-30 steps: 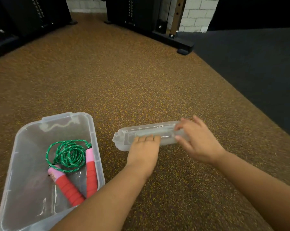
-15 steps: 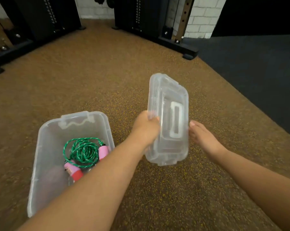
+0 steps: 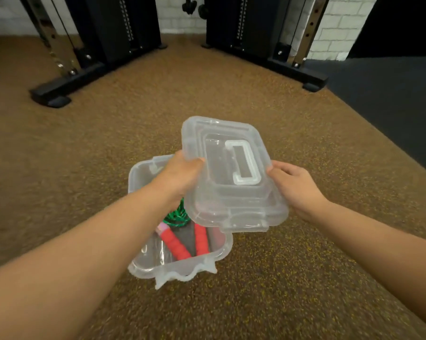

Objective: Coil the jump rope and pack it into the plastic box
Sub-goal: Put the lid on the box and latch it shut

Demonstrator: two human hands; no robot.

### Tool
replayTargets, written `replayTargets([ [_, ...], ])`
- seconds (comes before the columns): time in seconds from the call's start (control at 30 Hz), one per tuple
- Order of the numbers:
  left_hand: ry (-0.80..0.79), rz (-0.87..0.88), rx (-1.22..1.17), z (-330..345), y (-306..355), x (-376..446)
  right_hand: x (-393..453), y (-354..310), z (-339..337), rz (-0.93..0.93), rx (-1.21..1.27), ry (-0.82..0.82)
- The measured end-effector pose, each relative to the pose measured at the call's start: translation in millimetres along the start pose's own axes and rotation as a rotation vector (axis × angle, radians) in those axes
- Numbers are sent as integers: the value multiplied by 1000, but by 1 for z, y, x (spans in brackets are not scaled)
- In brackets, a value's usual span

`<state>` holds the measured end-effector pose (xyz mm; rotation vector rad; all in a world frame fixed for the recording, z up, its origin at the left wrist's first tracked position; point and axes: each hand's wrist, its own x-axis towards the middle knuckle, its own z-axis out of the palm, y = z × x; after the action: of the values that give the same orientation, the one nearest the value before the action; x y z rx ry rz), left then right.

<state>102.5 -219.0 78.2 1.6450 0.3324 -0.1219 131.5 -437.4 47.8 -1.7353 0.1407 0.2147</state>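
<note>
I see a wide stretch of brown speckled rubber floor all around the work, open on every side, with a dark grey mat meeting it along a slanting edge at the right. Far back, two black weight machines stand on flat feet against a white brick wall, well apart from the hands. The clear plastic box sits on the floor, rounded at the corners, a wavy latch flap on its near rim. Half a second ago it lay off to the left; now it is centred below the hands, and the lid has tipped from standing nearly on end to a slanted, near-flat pose over the box's far right part, not yet touching the rim as far as I can tell. The lid is clear, ridged plastic with a white rectangular carry handle moulded on top. My left hand has its grip closed on the lid's left edge, thumb on top. My right hand, which hung loose beside the lid before, now pinches the right edge with its fingertips. Inside the box lies the jump rope: green braided cord coiled at the far end, partly hidden by the lid and forearm, with its two red ribbed handles side by side, one pink-collared.
</note>
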Motion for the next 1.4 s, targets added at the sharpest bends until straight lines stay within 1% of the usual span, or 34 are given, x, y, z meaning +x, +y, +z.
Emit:
replayTargets([
  [0.1,61,18,136,-38,-8,-12,-11,-6,40,-3,-18,-38],
  [0.27,106,-45,198,-84,-46,-23,-22,-3,81,-52,-119,-105],
  [0.37,101,-36,219,-89,-50,-36,-23,-2,93,-58,-139,-116],
  [0.53,153,-140,236,-93,-58,-34,-27,4,100,-14,-192,-103],
  [0.67,183,-170,245,-94,-63,-33,-28,10,100,24,-219,-105],
  [0.83,195,-200,200,-104,-70,-35,-26,14,102,63,-222,-138],
  [0.97,184,-268,163,-112,-73,-36,-23,12,97,103,-188,-177],
  [1.1,163,-378,53,-116,-71,-37,-19,14,88,159,-166,-247],
  [1.4,105,-468,-23,-123,-70,-34,-11,9,84,227,-237,-307],
])
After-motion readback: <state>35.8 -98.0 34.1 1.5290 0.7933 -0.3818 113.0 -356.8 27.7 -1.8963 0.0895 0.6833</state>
